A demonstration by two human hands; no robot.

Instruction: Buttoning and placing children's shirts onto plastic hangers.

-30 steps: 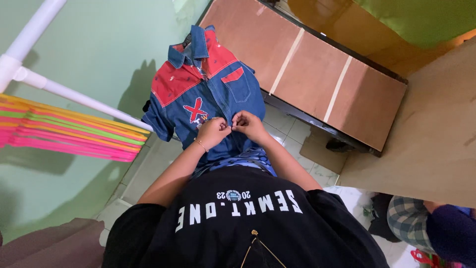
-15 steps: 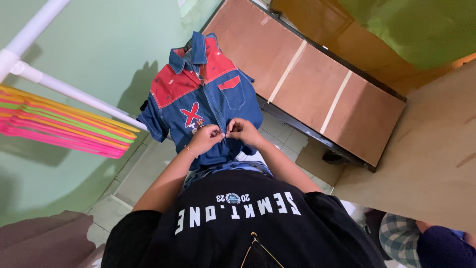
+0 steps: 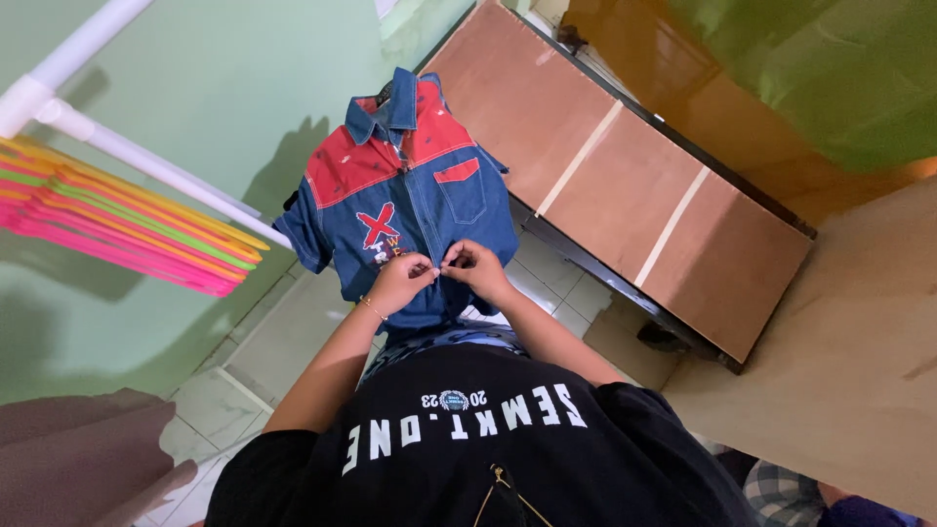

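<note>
Both hands meet at the front of that small blue denim shirt with red shoulder panels [image 3: 415,205], hanging upright with its collar up top. Left hand [image 3: 398,283] and right hand [image 3: 476,265] each pinch the placket edge low down, fingertips almost touching, equally close. Pink and yellow plastic hangers [image 3: 127,234] sit off to the left on a white pipe rail [image 3: 146,161].

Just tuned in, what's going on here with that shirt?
A person has both hands at the front of a small blue and red denim shirt. The left hand and right hand pinch the front opening low down, fingertips almost meeting. Pink and yellow hangers sit on a white rail to the left.
</note>
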